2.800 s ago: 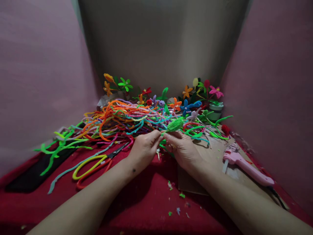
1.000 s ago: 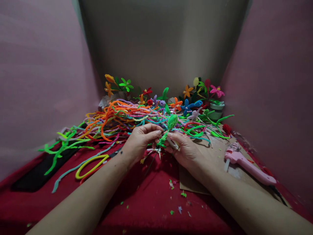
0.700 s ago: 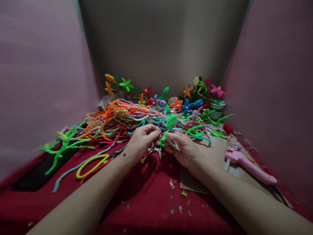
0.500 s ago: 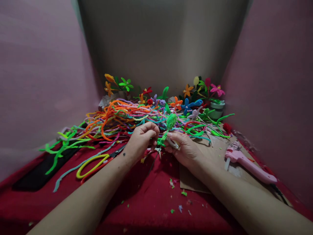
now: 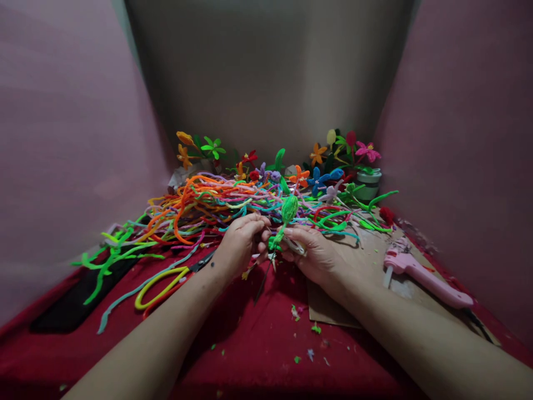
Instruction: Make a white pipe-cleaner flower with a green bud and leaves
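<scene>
A green fuzzy bud [image 5: 290, 209] on a thin stem stands upright near the middle, with green fuzzy pieces around the stem below it. My right hand [image 5: 306, 249] pinches the stem just under the bud; a pale loop also shows at its fingers. Just left of the stem, my left hand [image 5: 249, 236] has its fingers pressed together, and what they grip is too small to make out. A thin dark wire end [image 5: 261, 284] slants down between the hands.
Many coloured pipe cleaners [image 5: 208, 194] lie heaped behind the hands, with fuzzy flowers [image 5: 318, 180] beyond. Yellow-handled scissors [image 5: 160, 286] and a black flat object [image 5: 75, 297] are at left. A pink glue gun [image 5: 428, 278] rests on cardboard [image 5: 333, 308] at right.
My left hand's fingers have curled a little closer together beside the stem. My right hand keeps its hold on the green bud's stem. The view has shifted slightly.
</scene>
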`<control>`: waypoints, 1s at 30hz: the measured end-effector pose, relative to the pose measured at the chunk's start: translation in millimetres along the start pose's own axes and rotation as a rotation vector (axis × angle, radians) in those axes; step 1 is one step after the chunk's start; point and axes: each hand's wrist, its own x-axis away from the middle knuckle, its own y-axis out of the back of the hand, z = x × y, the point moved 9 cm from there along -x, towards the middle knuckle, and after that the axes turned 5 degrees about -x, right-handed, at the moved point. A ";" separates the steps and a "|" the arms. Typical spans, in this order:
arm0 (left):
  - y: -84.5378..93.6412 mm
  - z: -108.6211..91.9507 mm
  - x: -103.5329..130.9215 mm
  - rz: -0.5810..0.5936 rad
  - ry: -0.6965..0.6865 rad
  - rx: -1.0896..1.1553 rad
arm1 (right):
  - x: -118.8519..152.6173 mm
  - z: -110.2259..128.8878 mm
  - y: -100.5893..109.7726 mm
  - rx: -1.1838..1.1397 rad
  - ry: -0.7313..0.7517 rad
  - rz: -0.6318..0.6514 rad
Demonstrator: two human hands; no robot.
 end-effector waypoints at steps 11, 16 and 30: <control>4.8 2.1 -4.9 0.004 -0.021 0.000 | 1.5 4.3 -1.0 0.025 0.025 -0.028; 5.9 4.4 -5.0 -0.001 -0.001 -0.013 | 0.4 1.7 1.4 -0.007 0.004 -0.033; 8.5 13.7 -4.0 -0.015 0.122 -0.058 | 1.6 5.5 4.7 -0.058 0.013 -0.092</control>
